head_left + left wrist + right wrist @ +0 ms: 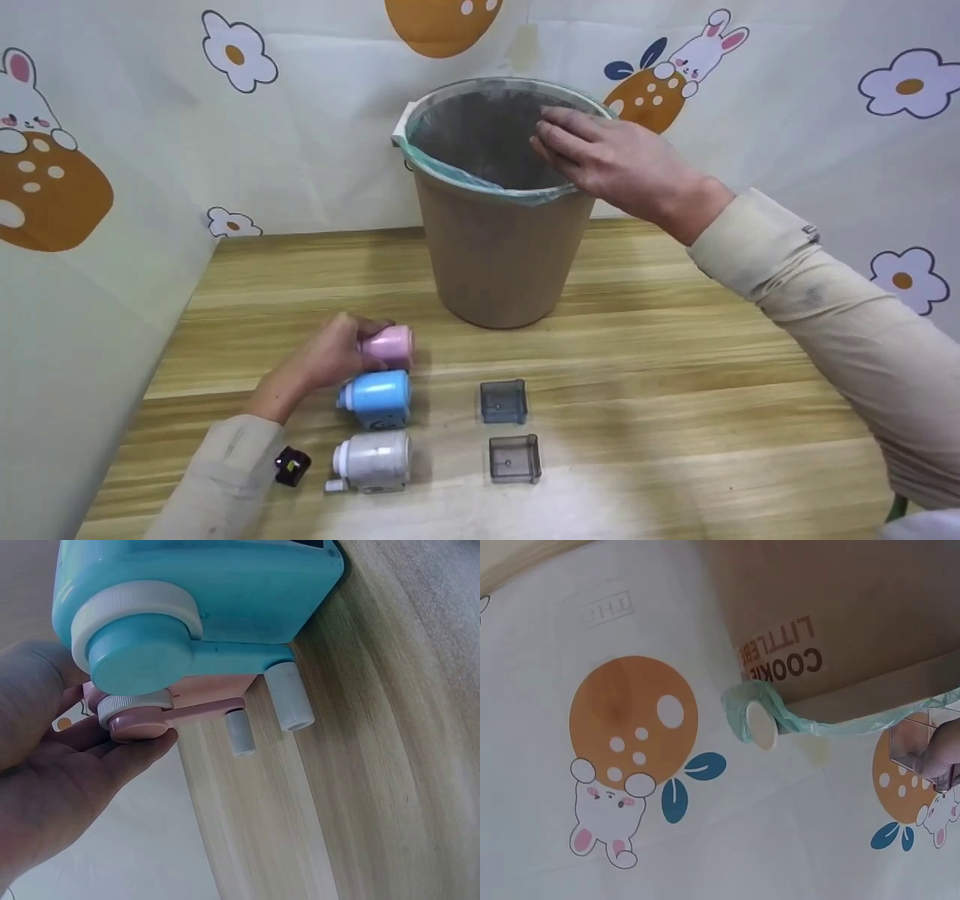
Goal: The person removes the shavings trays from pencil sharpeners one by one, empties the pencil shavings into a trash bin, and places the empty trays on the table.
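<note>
In the head view my left hand [339,351] grips a pink crank pencil sharpener [390,346] from its crank side, on the wooden table. A blue sharpener [381,395] and a pale grey one [379,459] lie in a row nearer me. The left wrist view shows the white-tipped crank of the pink sharpener [142,722] beyond the blue one [247,600]. Over the right rim of a lined bin [502,255] is my right hand [611,154]. Its fingers pinch a clear plastic shavings drawer [909,739], seen at the right wrist view's edge.
Two smoky transparent drawers [503,401] [514,459] sit to the right of the sharpeners. A small dark object [292,466] is beside my left sleeve. The printed curtain [322,135] hangs behind the bin, whose green liner [465,178] folds over the rim.
</note>
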`<action>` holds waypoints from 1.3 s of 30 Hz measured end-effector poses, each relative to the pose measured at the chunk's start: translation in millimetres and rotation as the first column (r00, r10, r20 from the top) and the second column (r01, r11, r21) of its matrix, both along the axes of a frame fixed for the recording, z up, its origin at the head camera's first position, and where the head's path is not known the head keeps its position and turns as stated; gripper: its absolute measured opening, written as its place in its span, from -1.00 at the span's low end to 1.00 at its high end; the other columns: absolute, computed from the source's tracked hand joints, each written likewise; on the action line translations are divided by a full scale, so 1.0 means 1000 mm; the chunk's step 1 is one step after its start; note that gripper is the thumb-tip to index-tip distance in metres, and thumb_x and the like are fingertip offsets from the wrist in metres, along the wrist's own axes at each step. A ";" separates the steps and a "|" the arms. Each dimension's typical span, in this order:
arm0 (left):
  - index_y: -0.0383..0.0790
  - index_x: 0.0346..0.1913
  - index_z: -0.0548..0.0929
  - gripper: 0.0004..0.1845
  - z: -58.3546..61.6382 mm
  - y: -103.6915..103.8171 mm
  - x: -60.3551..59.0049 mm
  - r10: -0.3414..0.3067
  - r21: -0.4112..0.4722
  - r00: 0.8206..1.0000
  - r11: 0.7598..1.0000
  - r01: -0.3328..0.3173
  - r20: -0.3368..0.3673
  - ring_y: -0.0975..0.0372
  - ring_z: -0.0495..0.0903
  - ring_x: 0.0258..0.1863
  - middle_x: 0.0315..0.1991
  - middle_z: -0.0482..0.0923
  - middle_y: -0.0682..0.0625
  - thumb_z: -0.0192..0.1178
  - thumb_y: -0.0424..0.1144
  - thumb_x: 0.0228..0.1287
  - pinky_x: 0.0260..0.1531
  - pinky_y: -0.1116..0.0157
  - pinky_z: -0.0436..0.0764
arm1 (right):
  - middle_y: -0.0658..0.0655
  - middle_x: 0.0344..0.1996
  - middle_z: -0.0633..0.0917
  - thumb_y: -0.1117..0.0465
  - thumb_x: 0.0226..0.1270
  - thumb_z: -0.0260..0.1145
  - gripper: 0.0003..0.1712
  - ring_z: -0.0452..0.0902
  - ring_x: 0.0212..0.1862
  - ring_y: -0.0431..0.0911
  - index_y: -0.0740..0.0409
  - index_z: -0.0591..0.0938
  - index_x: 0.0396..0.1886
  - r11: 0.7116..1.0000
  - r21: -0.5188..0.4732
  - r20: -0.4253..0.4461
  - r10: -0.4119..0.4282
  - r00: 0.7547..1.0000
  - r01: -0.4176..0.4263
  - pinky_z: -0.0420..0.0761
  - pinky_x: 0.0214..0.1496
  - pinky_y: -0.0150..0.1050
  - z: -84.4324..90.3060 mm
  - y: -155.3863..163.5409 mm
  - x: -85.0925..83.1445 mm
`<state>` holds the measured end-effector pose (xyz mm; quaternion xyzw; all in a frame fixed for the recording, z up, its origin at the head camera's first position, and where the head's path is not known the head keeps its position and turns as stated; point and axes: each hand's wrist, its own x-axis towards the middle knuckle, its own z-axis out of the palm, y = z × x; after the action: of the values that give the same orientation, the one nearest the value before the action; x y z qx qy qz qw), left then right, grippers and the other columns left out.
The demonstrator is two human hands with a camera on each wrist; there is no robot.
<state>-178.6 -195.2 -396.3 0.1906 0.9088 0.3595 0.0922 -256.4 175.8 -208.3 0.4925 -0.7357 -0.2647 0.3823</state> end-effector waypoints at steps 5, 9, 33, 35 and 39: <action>-0.53 0.14 0.61 -0.43 -0.002 0.000 0.000 0.005 0.001 1.000 1.000 -0.005 -0.020 -0.02 0.72 -0.15 0.03 0.67 -0.41 0.47 -0.46 -0.01 -0.09 0.06 0.73 | 0.32 0.20 0.58 0.60 0.32 0.17 -0.51 0.50 0.31 0.14 0.35 0.57 0.24 0.998 -0.049 0.019 0.052 0.998 -0.051 0.69 0.12 -0.08 -0.002 0.000 -0.001; -0.53 0.13 0.62 -0.44 -0.003 0.000 0.000 0.016 -0.005 1.000 1.000 -0.017 -0.019 0.01 0.71 -0.18 -0.01 0.69 -0.38 0.46 -0.47 -0.02 -0.12 0.07 0.73 | 0.34 0.20 0.58 0.61 0.32 0.16 -0.51 0.49 0.30 0.15 0.36 0.57 0.24 0.991 -0.113 0.063 0.082 0.995 -0.074 0.69 0.10 -0.04 -0.005 0.002 -0.001; -0.54 0.16 0.59 -0.41 -0.003 0.001 0.000 0.034 -0.007 0.999 0.999 -0.034 -0.007 -0.05 0.72 -0.11 0.09 0.63 -0.42 0.47 -0.44 0.00 -0.08 0.05 0.73 | 0.41 0.08 0.64 0.56 0.15 0.40 -0.46 0.63 0.13 0.21 0.43 0.59 0.19 0.791 -0.611 0.334 0.215 0.918 0.037 0.67 0.16 0.01 -0.015 0.012 0.011; -0.52 0.14 0.61 -0.42 -0.003 0.001 0.000 0.038 -0.018 0.999 0.999 -0.038 -0.026 -0.03 0.71 -0.13 0.08 0.64 -0.40 0.48 -0.44 -0.02 -0.10 0.05 0.73 | 0.40 0.08 0.65 0.55 0.13 0.42 -0.43 0.64 0.12 0.21 0.42 0.59 0.19 0.764 -0.641 0.376 0.227 0.898 0.075 0.67 0.16 0.01 -0.016 0.012 0.014; -0.50 0.13 0.63 -0.43 -0.003 0.001 0.000 0.044 -0.023 0.999 0.999 -0.045 -0.032 0.03 0.71 -0.19 0.07 0.65 -0.39 0.49 -0.42 -0.02 -0.15 0.09 0.73 | 0.38 0.05 0.68 0.51 0.10 0.47 -0.41 0.68 0.07 0.18 0.40 0.60 0.19 0.690 -0.703 0.445 0.237 0.863 0.172 0.69 0.14 -0.05 -0.017 0.012 0.016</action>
<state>-178.1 -194.2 -399.1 0.1748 0.9183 0.3477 0.0723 -240.2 187.8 -225.6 0.3664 -0.8432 0.1913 0.3438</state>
